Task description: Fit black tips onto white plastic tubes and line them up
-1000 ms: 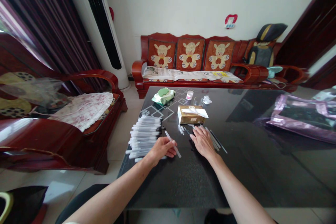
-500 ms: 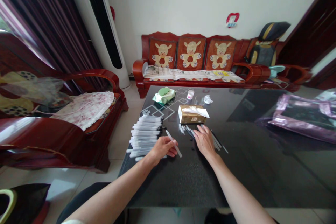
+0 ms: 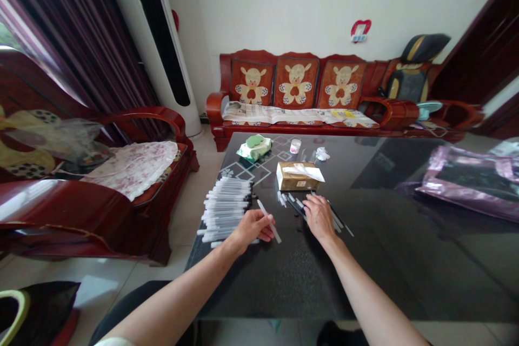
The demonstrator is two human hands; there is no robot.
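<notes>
My left hand (image 3: 250,228) is closed around a thin white pen barrel (image 3: 269,221), held slanted just above the black glass table (image 3: 385,248). My right hand (image 3: 319,217) lies flat, palm down, fingers spread over a loose bunch of thin dark refills (image 3: 337,220) on the table. A row of several white pens (image 3: 225,209) lies stacked side by side to the left of my left hand, near the table's left edge. A few small white parts (image 3: 280,198) lie just beyond the refills.
A brown tissue box (image 3: 298,176) stands beyond my hands, with a green wipes pack (image 3: 253,147) and a small pink cup (image 3: 295,146) farther back. A pink plastic bag (image 3: 466,179) lies at the right. Red wooden sofas (image 3: 300,97) stand behind and to the left.
My right hand has slid slightly forward over the dark refills. The left hand keeps the white barrel in the same place. The view has shifted a little.
</notes>
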